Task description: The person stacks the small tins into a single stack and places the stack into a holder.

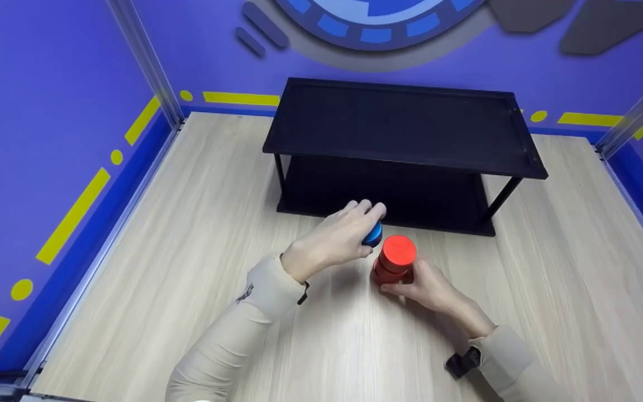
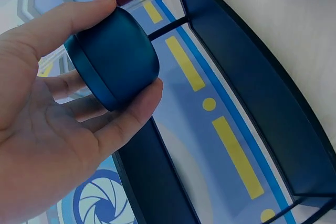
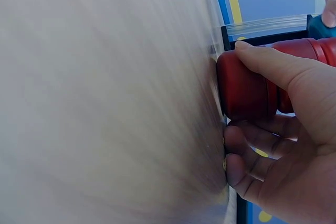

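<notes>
Just before the black shelf (image 1: 405,134), the left hand (image 1: 332,243) pinches a blue lid (image 2: 113,56) while the right hand (image 1: 430,290) clasps the red stack (image 1: 395,259), which could topple if nudged.

The left hand (image 1: 335,241) hides most of the blue cap (image 1: 373,234) (head view).

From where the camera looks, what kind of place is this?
Probably a staged recording booth, not a home: purple walls with yellow dashes, a bare wooden table, and a black two-tier shelf. The hands hold only a blue tin and red tin.
</notes>
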Demonstrator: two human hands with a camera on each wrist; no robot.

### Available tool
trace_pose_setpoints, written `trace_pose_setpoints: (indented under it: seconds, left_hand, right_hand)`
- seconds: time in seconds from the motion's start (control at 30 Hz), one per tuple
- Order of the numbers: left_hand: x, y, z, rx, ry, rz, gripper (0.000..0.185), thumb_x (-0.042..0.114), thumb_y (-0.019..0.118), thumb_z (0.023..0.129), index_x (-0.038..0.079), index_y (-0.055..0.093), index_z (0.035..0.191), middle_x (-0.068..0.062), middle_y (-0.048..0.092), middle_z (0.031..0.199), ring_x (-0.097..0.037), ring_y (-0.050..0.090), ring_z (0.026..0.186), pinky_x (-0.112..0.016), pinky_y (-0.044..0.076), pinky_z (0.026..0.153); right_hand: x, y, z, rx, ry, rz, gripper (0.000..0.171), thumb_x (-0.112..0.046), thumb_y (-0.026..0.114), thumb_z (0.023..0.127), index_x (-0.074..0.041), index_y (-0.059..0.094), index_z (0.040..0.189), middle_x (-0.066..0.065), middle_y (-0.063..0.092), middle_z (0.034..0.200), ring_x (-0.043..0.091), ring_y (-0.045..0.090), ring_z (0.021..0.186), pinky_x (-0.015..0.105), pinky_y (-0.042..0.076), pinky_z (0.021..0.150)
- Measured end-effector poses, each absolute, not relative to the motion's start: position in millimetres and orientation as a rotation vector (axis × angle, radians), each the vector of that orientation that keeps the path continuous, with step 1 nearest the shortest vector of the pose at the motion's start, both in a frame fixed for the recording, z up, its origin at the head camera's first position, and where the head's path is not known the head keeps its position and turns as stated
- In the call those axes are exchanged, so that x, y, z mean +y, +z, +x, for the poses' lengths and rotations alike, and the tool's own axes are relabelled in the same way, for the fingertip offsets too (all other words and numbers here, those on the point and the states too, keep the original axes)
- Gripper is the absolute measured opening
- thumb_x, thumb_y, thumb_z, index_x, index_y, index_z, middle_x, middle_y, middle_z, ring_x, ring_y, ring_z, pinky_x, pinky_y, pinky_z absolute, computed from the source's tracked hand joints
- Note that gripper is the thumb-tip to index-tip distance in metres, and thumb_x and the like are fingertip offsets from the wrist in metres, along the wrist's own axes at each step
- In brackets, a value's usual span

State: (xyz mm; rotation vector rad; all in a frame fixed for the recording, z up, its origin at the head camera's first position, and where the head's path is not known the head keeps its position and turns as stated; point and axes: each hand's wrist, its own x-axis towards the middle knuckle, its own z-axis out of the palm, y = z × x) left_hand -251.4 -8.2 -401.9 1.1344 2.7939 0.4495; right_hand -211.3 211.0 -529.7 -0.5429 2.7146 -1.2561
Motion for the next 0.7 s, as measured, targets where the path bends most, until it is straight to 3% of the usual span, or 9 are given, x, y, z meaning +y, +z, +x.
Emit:
trace_pose_setpoints:
  seconds: [0.3,0.7]
  left_hand:
    - [12.3,-392.3,-250.5,2.762,0.464,1.171,0.053,0.022,0.075,0.083,0.018,0.045,0.127,-0.001,0.052,0.116,-0.019,0.051,0.104,-0.031,0.052,0.087]
    - [26.0,-381.9,-247.5,2.752,0.453,1.248,0.049,0.024,0.074,0.084,0.017,0.047,0.124,0.0,0.052,0.113,-0.017,0.051,0.102,-0.027,0.052,0.084]
  right_hand:
    - [211.2,-529.6,-209.8,2.701,-1.276,-0.54,0.064,-0.028,0.082,0.076,-0.01,0.053,0.13,0.001,0.066,0.118,0.011,0.059,0.099,0.028,0.048,0.088]
    - [212.0,-528.8,-209.4,2.697,-1.28,-0.555,0.062,-0.03,0.08,0.078,-0.01,0.052,0.129,0.001,0.066,0.117,0.013,0.061,0.102,0.029,0.049,0.09]
